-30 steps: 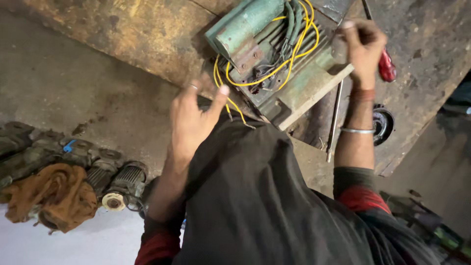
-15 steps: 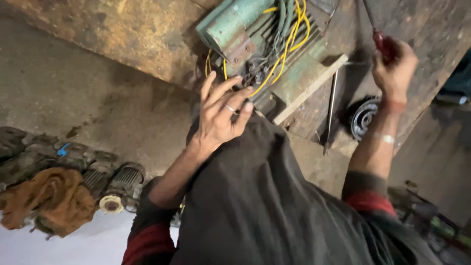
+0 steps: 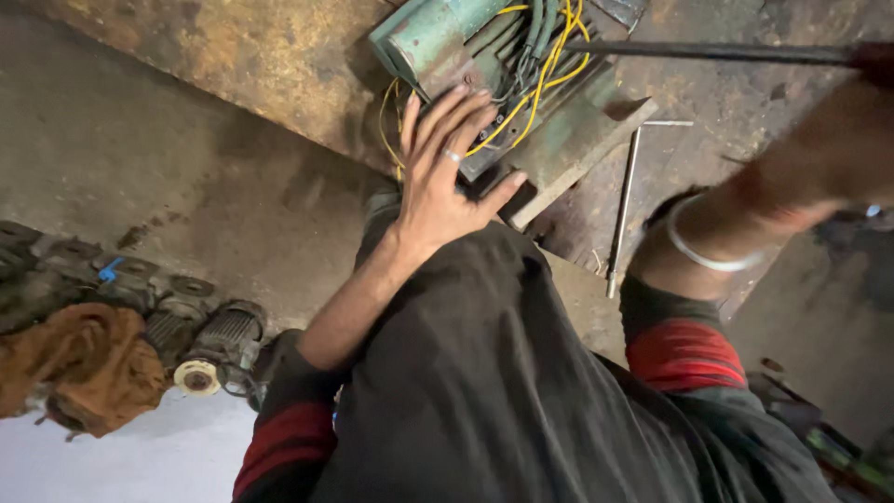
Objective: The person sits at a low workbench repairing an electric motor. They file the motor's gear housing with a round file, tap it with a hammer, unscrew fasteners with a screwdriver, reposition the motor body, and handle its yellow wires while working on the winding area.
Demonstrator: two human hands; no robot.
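Observation:
A worn green electrical unit [image 3: 438, 37] with yellow wires [image 3: 549, 65] and dark cables lies on a rusty workbench [image 3: 233, 56]. My left hand [image 3: 447, 182] rests on the unit's near edge, fingers spread, a ring on one finger, holding nothing. My right hand [image 3: 843, 140] is blurred at the right edge, a silver bangle [image 3: 708, 250] on its wrist. It grips a long dark screwdriver [image 3: 708, 51] by a reddish handle. The shaft runs level to the left, and its tip is over the wires.
A thin metal rod [image 3: 622, 210] lies on the bench right of the unit. On the floor at left stand several small dirty motors [image 3: 219, 337] and a brown rag [image 3: 84, 363]. My dark garment [image 3: 503, 391] fills the lower middle.
My left hand has moved up and settled on the green unit. My right hand has swung the screwdriver down so that its shaft points left at the wires.

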